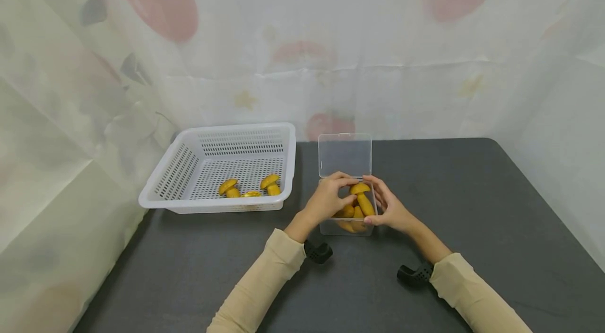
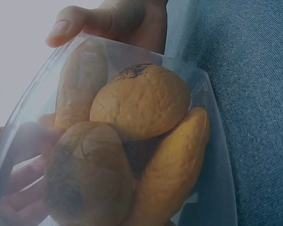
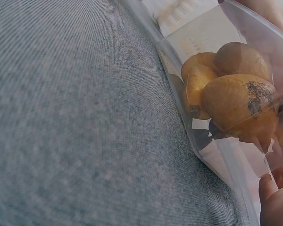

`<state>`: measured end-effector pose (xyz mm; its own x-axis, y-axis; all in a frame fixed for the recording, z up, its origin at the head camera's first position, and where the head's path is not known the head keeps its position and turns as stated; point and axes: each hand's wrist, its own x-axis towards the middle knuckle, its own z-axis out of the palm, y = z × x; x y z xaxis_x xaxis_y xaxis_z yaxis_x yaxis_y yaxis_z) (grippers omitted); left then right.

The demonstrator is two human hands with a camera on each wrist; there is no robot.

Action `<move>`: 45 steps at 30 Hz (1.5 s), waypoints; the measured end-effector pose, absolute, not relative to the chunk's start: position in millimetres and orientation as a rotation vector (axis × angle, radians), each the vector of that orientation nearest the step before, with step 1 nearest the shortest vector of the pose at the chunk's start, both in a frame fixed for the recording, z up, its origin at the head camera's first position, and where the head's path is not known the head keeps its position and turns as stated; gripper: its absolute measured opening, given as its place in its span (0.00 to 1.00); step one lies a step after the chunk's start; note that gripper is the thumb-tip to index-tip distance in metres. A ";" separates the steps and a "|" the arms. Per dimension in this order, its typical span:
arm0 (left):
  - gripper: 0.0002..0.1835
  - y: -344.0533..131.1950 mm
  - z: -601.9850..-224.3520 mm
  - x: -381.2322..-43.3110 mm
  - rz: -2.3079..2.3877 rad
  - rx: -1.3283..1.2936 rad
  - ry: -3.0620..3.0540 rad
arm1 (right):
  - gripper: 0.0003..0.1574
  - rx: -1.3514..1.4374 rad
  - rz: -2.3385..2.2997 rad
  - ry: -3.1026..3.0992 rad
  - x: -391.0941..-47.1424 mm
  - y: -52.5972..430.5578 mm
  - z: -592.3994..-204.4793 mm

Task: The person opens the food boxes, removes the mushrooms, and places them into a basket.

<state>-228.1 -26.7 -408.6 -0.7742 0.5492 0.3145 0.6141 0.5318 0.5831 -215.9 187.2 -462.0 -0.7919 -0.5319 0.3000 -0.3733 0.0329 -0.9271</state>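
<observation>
A clear plastic box (image 1: 327,227) stands with its lid (image 1: 345,155) raised at the back. Yellow-brown mushrooms (image 2: 141,101) fill it; some show dark patches through the wall. On top lies a mushroom (image 1: 363,201), cap toward the back. My left hand (image 1: 328,197) reaches over the box's left side, its thumb and fingertips pinching that mushroom's cap. My right hand (image 1: 393,211) grips the box's right side, thumb at the front corner and fingers farther back. In the right wrist view, the right thumb (image 3: 276,205) shows beside the box wall.
Left of the box stands a white perforated basket (image 1: 217,207) with a few mushrooms (image 1: 270,184) near its front right. Both sit on a dark grey table (image 1: 463,207). A printed curtain (image 1: 283,23) hangs behind the table.
</observation>
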 end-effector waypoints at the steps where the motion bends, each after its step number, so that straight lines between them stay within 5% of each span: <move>1: 0.19 -26.7 -409.0 -228.2 -1.064 -1.013 -2.664 | 0.61 -0.951 -1.868 2.164 -216.0 187.3 -462.3; 45: 0.19 -45.9 -410.5 -231.3 -1.238 -1.103 -2.433 | 0.60 -0.975 -1.865 2.174 -216.6 187.6 -464.0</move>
